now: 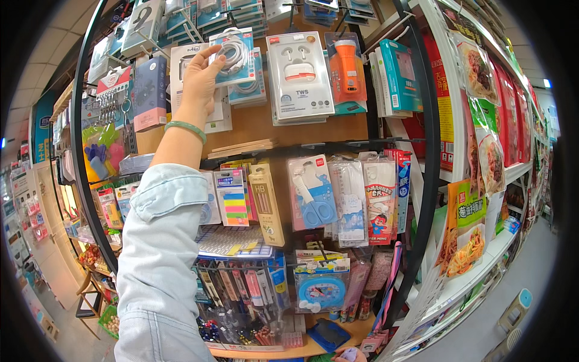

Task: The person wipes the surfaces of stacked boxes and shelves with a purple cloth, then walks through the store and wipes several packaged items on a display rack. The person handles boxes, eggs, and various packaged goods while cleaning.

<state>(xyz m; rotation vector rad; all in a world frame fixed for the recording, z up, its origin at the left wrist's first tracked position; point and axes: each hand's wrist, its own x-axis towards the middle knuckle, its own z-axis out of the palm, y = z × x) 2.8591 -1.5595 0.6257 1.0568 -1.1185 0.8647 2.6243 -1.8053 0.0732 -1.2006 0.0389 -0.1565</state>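
Observation:
My left hand [199, 74] reaches up to the display rack, a green bangle on its wrist. Its thumb and fingers pinch the left edge of a blue-backed pack with a coiled white cable [234, 55]. Behind that pack hangs a similar cable pack [248, 88]. A boxed set of white earbuds [299, 74] is just to the right, and a white box [178, 68] is partly hidden behind my hand. At the bottom edge, only part of my right hand [361, 355] shows, with a small lilac item [348, 354] in its fingers.
An orange flashlight in a blister pack [347, 65] hangs farther right. Below are packaged blue scissors [314, 199], an HB pencil box [266, 203] and a blue clock [321, 292]. The rack's black upright [427, 194] stands before white food shelves [520, 169]. Metal hooks [192, 27] jut out.

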